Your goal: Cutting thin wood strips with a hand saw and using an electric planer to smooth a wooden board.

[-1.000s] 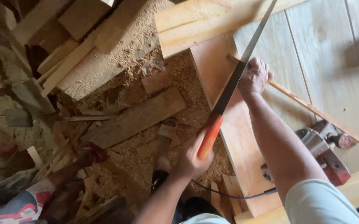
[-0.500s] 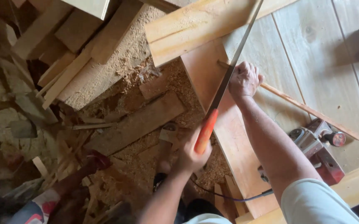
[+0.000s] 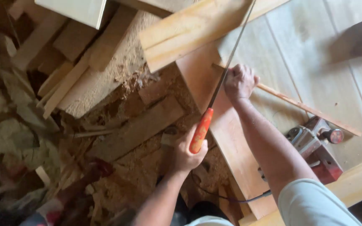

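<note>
Seen from above, a person saws a thin wooden strip point(image 3: 306, 109) laid across a reddish board point(image 3: 227, 142). The left hand point(image 3: 187, 152) is clenched around the orange handle point(image 3: 200, 130) of a handsaw point(image 3: 227, 69), whose narrow blade runs from the handle toward 1 o'clock and passes out of view at the top edge. The right hand point(image 3: 239, 81) is closed over the near end of the strip, pressing it down on the board just beside the blade, at about 3 o'clock from it. From this hand the strip stretches toward 4 o'clock, over pale planks point(image 3: 314, 54). Where blade meets strip is hidden by the fingers, so the depth of the cut cannot be told; judged from the picture, the strip is in one piece and the cut is unfinished. A short stub of the strip shows at 9 o'clock of the right hand. An electric planer point(image 3: 317, 144) rests at 4 o'clock of the right forearm, its cord point(image 3: 227, 196) trailing toward the bottom edge. Sawdust point(image 3: 105, 79) and offcuts point(image 3: 139, 129) cover the floor at 9 o'clock of the board. A thick pale beam point(image 3: 181, 37) lies across the board's far end.
</note>
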